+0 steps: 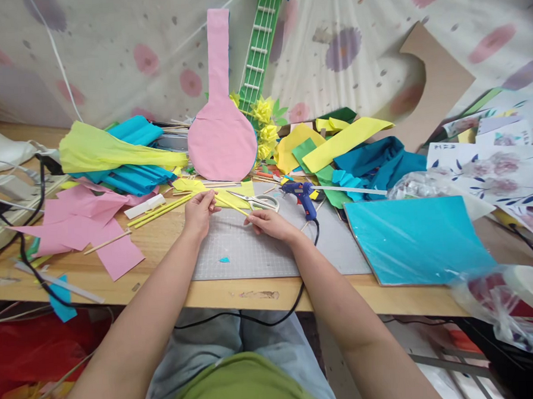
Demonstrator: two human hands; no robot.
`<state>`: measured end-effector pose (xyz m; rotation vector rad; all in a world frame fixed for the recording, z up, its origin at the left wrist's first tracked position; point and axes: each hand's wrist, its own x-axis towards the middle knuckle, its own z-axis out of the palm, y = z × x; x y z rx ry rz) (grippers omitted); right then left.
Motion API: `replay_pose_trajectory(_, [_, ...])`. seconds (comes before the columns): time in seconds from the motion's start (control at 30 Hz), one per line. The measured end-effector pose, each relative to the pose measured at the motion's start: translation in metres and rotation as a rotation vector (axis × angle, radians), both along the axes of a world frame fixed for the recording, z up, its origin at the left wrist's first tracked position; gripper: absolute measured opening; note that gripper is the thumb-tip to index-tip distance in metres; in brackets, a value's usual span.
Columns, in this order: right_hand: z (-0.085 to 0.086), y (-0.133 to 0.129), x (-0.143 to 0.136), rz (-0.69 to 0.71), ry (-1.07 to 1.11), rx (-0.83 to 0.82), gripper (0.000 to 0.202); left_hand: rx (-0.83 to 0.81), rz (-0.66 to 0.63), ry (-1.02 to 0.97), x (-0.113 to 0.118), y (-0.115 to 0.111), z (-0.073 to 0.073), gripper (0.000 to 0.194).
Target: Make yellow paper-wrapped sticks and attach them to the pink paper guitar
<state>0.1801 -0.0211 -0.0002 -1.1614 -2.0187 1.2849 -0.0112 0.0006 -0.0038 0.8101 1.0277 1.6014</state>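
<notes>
Evidently light, the slim yellow stick (231,205) spans the two hands above the grey mat (247,254) on the table (208,289), just in front of the scissors (265,204). The left hand (199,215) has its grip closed on one end; the right hand (270,222) pinches the other between thumb and fingers. It looks straight and fairly stiff, yet thin enough to snap or crease if squeezed, so a gentle fingertip hold near each end should suit it.
</notes>
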Motion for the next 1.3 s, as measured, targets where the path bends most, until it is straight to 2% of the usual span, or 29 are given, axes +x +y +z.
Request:
replay_pose_trajectory(0.1, [-0.002,0.001,-0.002,-0.041,0.023,0.053,0.023,-0.005,0.051,-0.021,0.0,0.0,0.001,0.029])
replay_pose_trajectory(0.23, [-0.006,0.003,-0.002,-0.086,0.05,0.052,0.019,-0.057,-0.105,-0.124,-0.001,-0.003,0.009,0.033])
replay_pose_trajectory(0.33, [-0.006,0.003,-0.001,-0.072,0.068,0.018,0.019,-0.087,-0.159,-0.153,-0.001,-0.005,0.012,0.025])
replay_pose_trajectory(0.43, [-0.006,0.002,-0.001,-0.033,0.082,-0.039,0.023,-0.088,-0.114,-0.144,0.0,-0.004,0.01,0.018])
replay_pose_trajectory(0.63, [-0.004,0.001,-0.001,0.043,0.145,-0.149,0.028,0.002,-0.007,0.039,0.001,0.0,0.002,0.025])
replay_pose_trajectory(0.8, [0.0,0.0,0.002,0.118,0.29,-0.347,0.026,0.085,0.042,0.149,0.001,-0.001,0.001,0.023])
replay_pose_trajectory(1.03, [0.003,-0.001,0.004,0.084,0.51,-0.573,0.018,0.187,0.052,0.184,-0.001,-0.002,-0.001,0.02])
replay_pose_trajectory(1.17, [0.002,0.001,0.005,0.116,0.614,-0.65,0.017,0.159,0.094,0.159,-0.001,0.003,-0.005,0.024])
replay_pose_trajectory(1.3, [0.001,0.003,0.007,0.109,0.69,-0.627,0.017,0.092,0.178,0.152,-0.004,0.007,-0.007,0.03])
